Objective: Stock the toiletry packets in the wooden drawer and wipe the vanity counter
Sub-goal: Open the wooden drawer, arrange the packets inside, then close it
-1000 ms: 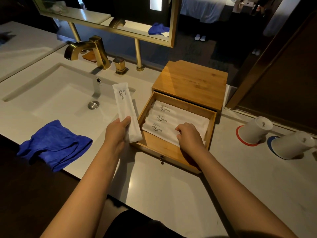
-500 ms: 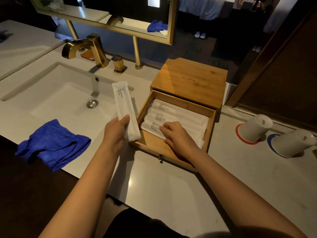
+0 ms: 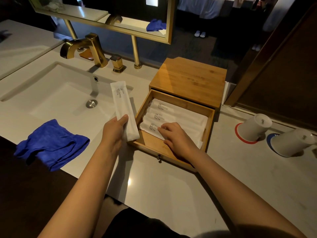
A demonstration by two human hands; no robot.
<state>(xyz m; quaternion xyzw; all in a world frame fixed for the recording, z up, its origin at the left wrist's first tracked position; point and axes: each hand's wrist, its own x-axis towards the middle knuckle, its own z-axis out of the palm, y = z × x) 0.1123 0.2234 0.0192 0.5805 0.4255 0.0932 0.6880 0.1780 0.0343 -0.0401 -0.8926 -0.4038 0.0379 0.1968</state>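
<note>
Gripping the lower end of a white toiletry packet [image 3: 123,109], the left hand [image 3: 114,131] holds it just beside the open wooden drawer's [image 3: 173,152] left wall. Inside, three packets [image 3: 176,117] lie side by side; the right hand [image 3: 177,138], fingers loosely spread, presses the nearest, hiding its middle. A blue cloth [image 3: 51,143] sits crumpled on the vanity counter's [image 3: 154,191] front edge.

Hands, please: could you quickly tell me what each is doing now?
Left hand: closed on a toothbrush packet.
Right hand: open, fingertips on the nearest packet in the drawer.
</note>
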